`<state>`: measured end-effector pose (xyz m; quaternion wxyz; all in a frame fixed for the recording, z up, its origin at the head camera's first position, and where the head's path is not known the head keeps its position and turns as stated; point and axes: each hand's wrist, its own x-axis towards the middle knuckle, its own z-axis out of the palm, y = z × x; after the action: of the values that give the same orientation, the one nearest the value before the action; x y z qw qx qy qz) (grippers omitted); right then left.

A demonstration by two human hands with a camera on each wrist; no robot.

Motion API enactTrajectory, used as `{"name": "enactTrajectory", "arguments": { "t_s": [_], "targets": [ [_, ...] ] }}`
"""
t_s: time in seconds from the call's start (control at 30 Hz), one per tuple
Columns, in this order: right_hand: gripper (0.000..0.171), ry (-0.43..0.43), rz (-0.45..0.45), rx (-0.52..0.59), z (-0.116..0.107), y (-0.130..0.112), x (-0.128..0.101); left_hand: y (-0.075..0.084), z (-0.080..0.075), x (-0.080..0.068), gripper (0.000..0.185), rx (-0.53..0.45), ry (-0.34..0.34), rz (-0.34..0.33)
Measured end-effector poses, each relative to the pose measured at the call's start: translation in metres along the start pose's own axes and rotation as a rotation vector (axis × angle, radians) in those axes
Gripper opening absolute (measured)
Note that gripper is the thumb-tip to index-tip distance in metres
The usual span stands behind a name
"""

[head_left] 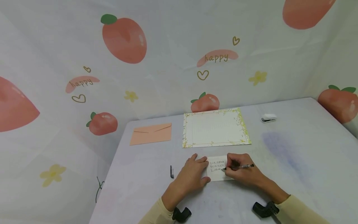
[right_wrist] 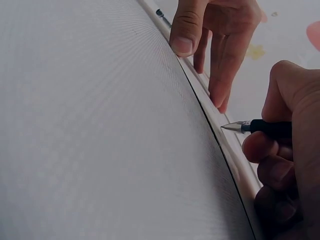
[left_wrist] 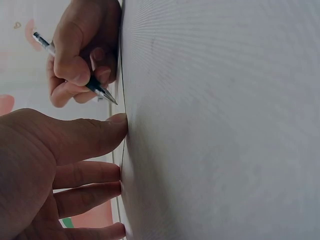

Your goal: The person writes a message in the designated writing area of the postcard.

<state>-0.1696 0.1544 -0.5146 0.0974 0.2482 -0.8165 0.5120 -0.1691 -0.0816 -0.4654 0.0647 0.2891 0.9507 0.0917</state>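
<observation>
A small white card [head_left: 217, 168] with a few lines of handwriting lies on the table in front of me. My left hand [head_left: 194, 174] presses flat on the card's left edge with straight fingers [left_wrist: 90, 137], thumb [right_wrist: 186, 30] at the near side. My right hand [head_left: 241, 171] grips a black pen [head_left: 240, 167], its tip [left_wrist: 112, 100] touching the card at the third written line. In the right wrist view the pen [right_wrist: 260, 127] points at the card's edge [right_wrist: 220, 137].
A flower-bordered letter sheet [head_left: 215, 127] lies beyond the card, a peach envelope [head_left: 151, 133] to its left. A black pen cap [head_left: 172, 171] sits left of my left hand. A small white stapler-like object [head_left: 268, 118] rests far right. Fruit-print cloth hangs behind the table [head_left: 293, 155].
</observation>
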Motion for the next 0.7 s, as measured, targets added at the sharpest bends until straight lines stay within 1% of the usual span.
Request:
{"name": "enactTrajectory", "arguments": {
  "t_s": [0.07,0.17,0.27,0.3,0.4,0.47,0.6,0.7],
  "targets": [
    [0.038,0.005,0.014,-0.010,0.000,-0.001,0.000,0.000,0.000,0.000,0.058,0.001,0.000,0.003],
    [0.038,0.019,0.009,-0.008,-0.002,-0.016,0.002,0.000,-0.001,0.000,0.059,0.003,0.000,0.003],
    [0.037,0.023,0.003,0.004,-0.002,-0.022,0.004,0.000,-0.001,0.000,0.059,0.012,0.002,0.001],
    [0.037,0.019,0.004,0.007,-0.002,-0.022,0.004,0.000,-0.001,0.000,0.059,0.013,0.001,-0.001],
    [0.037,0.003,0.023,-0.002,0.001,-0.006,0.002,0.000,-0.001,0.000,0.059,0.020,-0.001,-0.004],
    [0.037,0.002,0.026,-0.001,0.001,-0.001,0.001,0.000,-0.001,0.000,0.059,0.021,-0.004,-0.007],
    [0.035,0.026,0.039,0.041,-0.001,0.002,0.001,0.000,-0.001,0.000,0.059,0.032,-0.003,0.000],
    [0.034,0.040,0.063,0.097,-0.004,0.003,0.001,0.001,0.000,0.000,0.059,0.035,0.001,0.011]
  ]
}}
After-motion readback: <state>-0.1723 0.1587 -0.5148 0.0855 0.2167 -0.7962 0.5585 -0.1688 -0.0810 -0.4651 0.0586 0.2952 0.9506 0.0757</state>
